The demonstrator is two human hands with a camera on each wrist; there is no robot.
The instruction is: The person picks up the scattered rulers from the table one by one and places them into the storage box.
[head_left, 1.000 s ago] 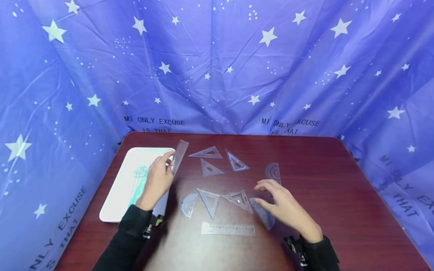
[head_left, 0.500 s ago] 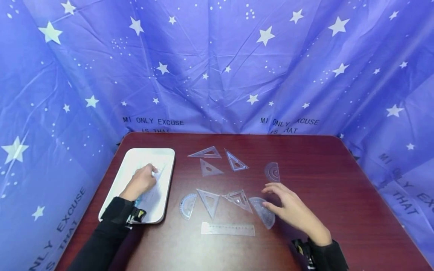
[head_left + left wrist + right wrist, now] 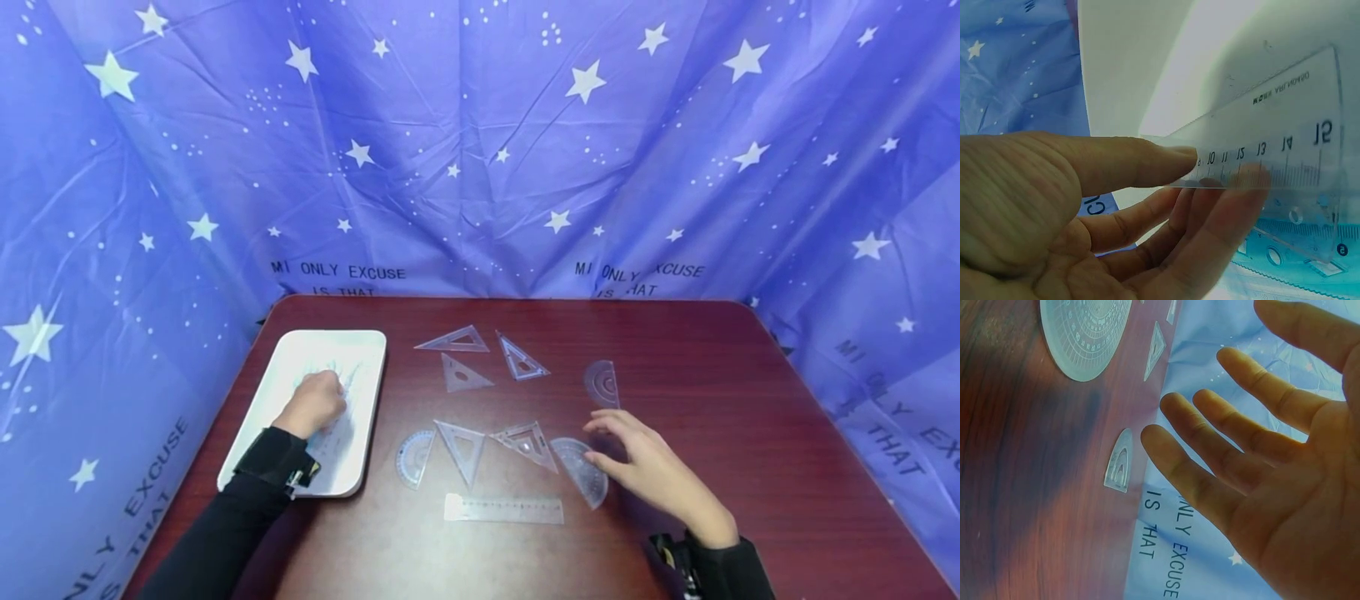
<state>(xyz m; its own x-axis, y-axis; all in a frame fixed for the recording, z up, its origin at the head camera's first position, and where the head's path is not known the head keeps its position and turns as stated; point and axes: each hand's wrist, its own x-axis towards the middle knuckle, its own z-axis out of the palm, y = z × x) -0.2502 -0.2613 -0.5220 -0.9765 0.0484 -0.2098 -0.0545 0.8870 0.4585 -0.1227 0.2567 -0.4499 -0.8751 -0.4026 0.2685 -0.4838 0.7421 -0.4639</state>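
Head view: A person's left hand (image 3: 313, 400) is over a white tray (image 3: 288, 354) at the left of a dark red worktop (image 3: 712, 358), its back hiding its fingers. The right hand (image 3: 660, 467) hovers beside a large protractor (image 3: 582, 475) and near a smaller protractor (image 3: 602, 383); five set squares (image 3: 474, 384) and a short ruler (image 3: 510, 509) lie between the hands, before a star-printed curtain (image 3: 480, 192).

Left wrist view: The left hand's grip pinches a clear ruler (image 3: 1297, 112), numbered up to 15, between thumb and fingers, tilted over the tray, a teal stencil (image 3: 1350, 234) behind it.

Right wrist view: The right hand's grip is relaxed, fingers extended and apart, the two protractors lying on the worktop past them.
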